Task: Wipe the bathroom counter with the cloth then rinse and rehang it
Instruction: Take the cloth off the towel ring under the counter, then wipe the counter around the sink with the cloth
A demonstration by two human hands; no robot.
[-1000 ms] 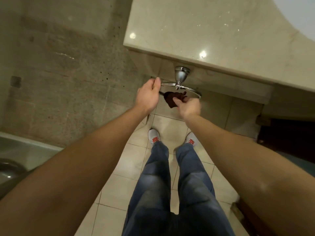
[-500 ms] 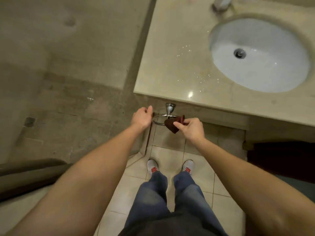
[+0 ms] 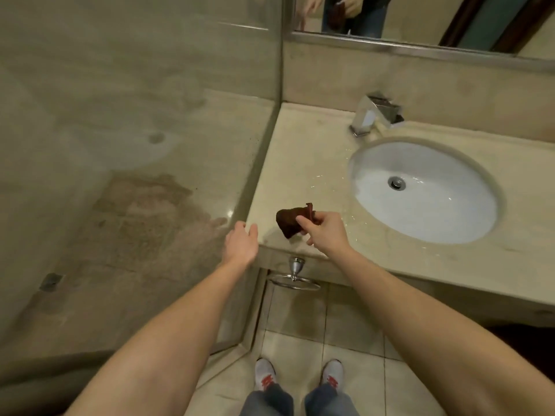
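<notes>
**Q:** Where is the cloth (image 3: 289, 220) in this frame?

**A:** The right hand (image 3: 326, 232) is pinching it between thumb and curled fingers. The dark reddish-brown cloth is hanging bunched over the front left corner of the beige stone desk (image 3: 300, 175). Whether it is touching the surface cannot be told.

**Q:** And the other hand?

**A:** The left hand (image 3: 241, 243) is reaching toward that same corner with fingers relaxed, grasping nothing.

**Q:** What is lying around them?

**A:** Water droplets (image 3: 330, 178) are glinting on the desk between the cloth and the white oval basin (image 3: 426, 205). A chrome tap (image 3: 375, 117) is standing behind the basin, under the mirror (image 3: 420, 19). A chrome towel ring (image 3: 294, 282) is hanging beneath the desk's front edge, just below the cloth. White shoes (image 3: 265, 375) are standing on the tiled floor (image 3: 297, 313).
</notes>
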